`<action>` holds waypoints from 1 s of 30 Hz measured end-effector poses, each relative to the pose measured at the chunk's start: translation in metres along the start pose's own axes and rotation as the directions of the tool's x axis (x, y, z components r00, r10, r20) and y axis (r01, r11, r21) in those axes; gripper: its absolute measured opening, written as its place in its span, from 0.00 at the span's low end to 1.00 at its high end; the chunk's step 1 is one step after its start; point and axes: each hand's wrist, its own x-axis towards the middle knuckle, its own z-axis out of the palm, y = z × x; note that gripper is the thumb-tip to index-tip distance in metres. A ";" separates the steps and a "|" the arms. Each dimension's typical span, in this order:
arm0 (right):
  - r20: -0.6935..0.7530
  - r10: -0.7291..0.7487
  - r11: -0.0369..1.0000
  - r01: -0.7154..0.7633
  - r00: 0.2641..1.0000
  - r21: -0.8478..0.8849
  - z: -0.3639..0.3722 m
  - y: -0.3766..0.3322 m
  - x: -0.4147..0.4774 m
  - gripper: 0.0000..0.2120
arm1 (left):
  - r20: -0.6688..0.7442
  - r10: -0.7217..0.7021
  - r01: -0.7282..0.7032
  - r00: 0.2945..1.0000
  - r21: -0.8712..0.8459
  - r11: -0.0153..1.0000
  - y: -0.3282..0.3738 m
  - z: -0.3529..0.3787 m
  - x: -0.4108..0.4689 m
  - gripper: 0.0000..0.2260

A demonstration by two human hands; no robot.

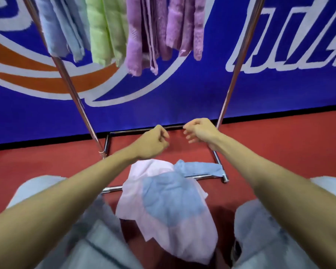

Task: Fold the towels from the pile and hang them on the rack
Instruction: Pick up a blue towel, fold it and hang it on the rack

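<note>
A pile of towels lies on the red floor between my knees: a pale pink towel [163, 230] with a blue towel [173, 197] crumpled on top of it. The blue one trails over the rack's front base bar [202, 177]. Both of my arms reach forward above the pile. My left hand [153, 143] and my right hand [200, 132] hover close together over the rack's base, fingers loosely curled, holding nothing. Folded blue [64, 28], green [105, 30] and purple towels [163, 30] hang from the rack's top, which is out of view.
The chrome rack's two uprights [74, 92] [235, 74] slant up on either side of my hands. Behind it stands a blue wall banner [182, 98] with white and orange lettering. My knees in light trousers [260, 230] flank the pile.
</note>
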 end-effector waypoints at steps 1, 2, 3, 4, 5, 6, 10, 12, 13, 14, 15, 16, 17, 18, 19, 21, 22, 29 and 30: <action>0.016 0.028 1.000 -0.028 0.999 -0.012 0.007 0.015 0.005 0.07 | 0.032 -0.012 0.012 0.999 0.009 1.000 -0.009 0.009 0.002 0.07; 0.034 0.061 0.998 -0.060 0.998 -0.025 0.014 0.032 0.011 0.08 | 0.067 -0.032 0.030 0.997 0.028 0.999 -0.020 0.019 0.005 0.08; 0.042 0.086 0.996 -0.084 0.995 -0.041 0.019 0.045 0.015 0.09 | 0.088 -0.048 0.043 0.995 0.055 0.998 -0.028 0.026 0.007 0.08; 0.053 0.116 0.992 -0.113 0.992 -0.056 0.025 0.061 0.019 0.09 | 0.109 -0.065 0.056 0.992 0.084 0.995 -0.037 0.035 0.009 0.08; 0.067 0.143 0.988 -0.138 0.988 -0.069 0.030 0.075 0.022 0.10 | 0.128 -0.074 0.060 0.989 0.109 0.992 -0.044 0.041 0.010 0.08; 0.086 0.170 0.983 -0.164 0.982 -0.081 0.036 0.088 0.024 0.10 | 0.150 -0.076 0.055 0.986 0.137 0.989 -0.049 0.047 0.010 0.09; 0.164 0.293 0.933 -0.245 0.942 -0.263 0.063 0.148 0.030 0.07 | 0.325 -0.110 -0.010 0.939 0.345 0.938 -0.058 0.065 0.021 0.13; 0.219 0.350 0.880 -0.239 0.911 -0.411 0.075 0.178 0.027 0.11 | 0.381 -0.090 -0.085 0.920 0.421 0.903 -0.055 0.069 0.022 0.13; 0.267 0.372 0.856 -0.217 0.889 -0.470 0.080 0.189 0.024 0.12 | 0.396 -0.079 -0.123 0.915 0.459 0.880 -0.052 0.071 0.023 0.13; 0.314 0.392 0.833 -0.190 0.865 -0.519 0.086 0.202 0.021 0.12 | 0.408 -0.072 -0.156 0.910 0.498 0.853 -0.050 0.073 0.025 0.13; 0.350 0.411 0.810 -0.161 0.841 -0.564 0.091 0.211 0.018 0.11 | 0.414 -0.071 -0.178 0.907 0.530 0.829 -0.047 0.075 0.027 0.14; 0.378 0.424 0.788 -0.129 0.823 -0.601 0.097 0.221 0.016 0.10 | 0.419 -0.076 -0.191 0.905 0.558 0.808 -0.045 0.076 0.028 0.15; 0.401 0.436 0.774 -0.110 0.806 -0.623 0.103 0.229 0.014 0.10 | 0.426 -0.084 -0.202 0.901 0.582 0.788 -0.042 0.077 0.029 0.15; 0.411 0.449 0.771 -0.112 0.794 -0.627 0.109 0.238 0.014 0.12 | 0.434 -0.091 -0.217 0.896 0.608 0.764 -0.040 0.078 0.030 0.16; 0.413 0.465 0.766 -0.122 0.783 -0.631 0.115 0.244 0.013 0.13 | 0.442 -0.099 -0.232 0.891 0.633 0.739 -0.039 0.080 0.033 0.16; 0.440 0.471 0.769 -0.111 0.764 -0.630 0.130 0.259 0.011 0.14 | 0.446 -0.115 -0.250 0.887 0.675 0.694 -0.039 0.082 0.036 0.18; 0.460 0.465 0.777 -0.100 0.756 -0.622 0.138 0.266 0.008 0.15 | 0.441 -0.114 -0.254 0.890 0.689 0.678 -0.039 0.083 0.037 0.18; 0.412 0.461 0.788 -0.149 0.786 -0.598 0.184 0.299 -0.003 0.20 | 0.445 -0.132 -0.285 0.886 0.747 0.601 -0.045 0.083 0.039 0.18; 0.411 0.437 0.793 -0.128 0.800 -0.595 0.187 0.301 -0.003 0.20 | 0.449 -0.130 -0.291 0.884 0.746 0.599 -0.046 0.084 0.039 0.18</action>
